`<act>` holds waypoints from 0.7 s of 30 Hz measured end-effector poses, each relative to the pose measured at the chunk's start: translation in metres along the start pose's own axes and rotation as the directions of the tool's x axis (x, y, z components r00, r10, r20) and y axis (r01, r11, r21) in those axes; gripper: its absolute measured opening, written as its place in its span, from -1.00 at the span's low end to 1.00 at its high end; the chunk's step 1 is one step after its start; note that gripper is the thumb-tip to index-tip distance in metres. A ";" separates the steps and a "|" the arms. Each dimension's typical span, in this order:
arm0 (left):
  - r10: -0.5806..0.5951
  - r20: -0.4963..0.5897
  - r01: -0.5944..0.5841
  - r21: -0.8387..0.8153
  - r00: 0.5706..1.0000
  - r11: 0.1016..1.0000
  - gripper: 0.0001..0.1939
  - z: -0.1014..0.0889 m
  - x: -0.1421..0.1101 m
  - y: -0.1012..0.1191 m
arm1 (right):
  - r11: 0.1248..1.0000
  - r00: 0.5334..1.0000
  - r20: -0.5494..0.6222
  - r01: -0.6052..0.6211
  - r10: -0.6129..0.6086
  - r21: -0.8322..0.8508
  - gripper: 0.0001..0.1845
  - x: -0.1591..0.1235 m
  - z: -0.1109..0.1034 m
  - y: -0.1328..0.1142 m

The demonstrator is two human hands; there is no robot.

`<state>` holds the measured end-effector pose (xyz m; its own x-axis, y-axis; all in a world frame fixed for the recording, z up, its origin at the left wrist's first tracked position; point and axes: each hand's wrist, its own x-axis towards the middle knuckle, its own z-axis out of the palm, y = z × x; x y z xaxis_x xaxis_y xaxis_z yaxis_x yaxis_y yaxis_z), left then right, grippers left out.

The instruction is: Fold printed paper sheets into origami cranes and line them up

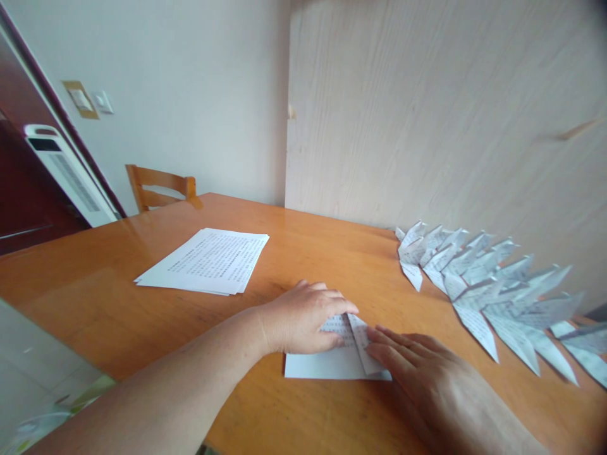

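Observation:
A printed sheet of paper [317,366] lies on the wooden table close in front of me, with a narrow flap folded over along its right side. My left hand [308,319] rests on the sheet, its fingers stretched towards the flap and the thumb lying below them on the print. Against the flap's right edge lie the fingers of my right hand [422,373], extended and pressing flat on the paper. Part of the sheet is hidden beneath both hands.
A stack of printed sheets [208,262] lies at the left on the table [303,246]. Several folded paper pieces [474,265] stand in rows along the right side. A wooden chair [161,183] is behind the far left edge, and a pale wooden panel [427,114] rises at the back.

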<state>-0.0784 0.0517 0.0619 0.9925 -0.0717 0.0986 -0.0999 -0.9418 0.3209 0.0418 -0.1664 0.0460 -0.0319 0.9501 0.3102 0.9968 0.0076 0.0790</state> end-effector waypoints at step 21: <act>-0.015 -0.009 0.015 -0.015 1.000 1.000 -0.53 0.001 0.001 -0.002 | 0.998 0.997 -0.074 0.034 -0.038 -0.050 -0.51 -0.002 0.007 -0.003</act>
<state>-0.0773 0.0533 0.0602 0.9932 -0.0548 0.1027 -0.0865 -0.9377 0.3366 0.0398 -0.1660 0.0383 -0.0748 0.9235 0.3761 0.9903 0.0246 0.1364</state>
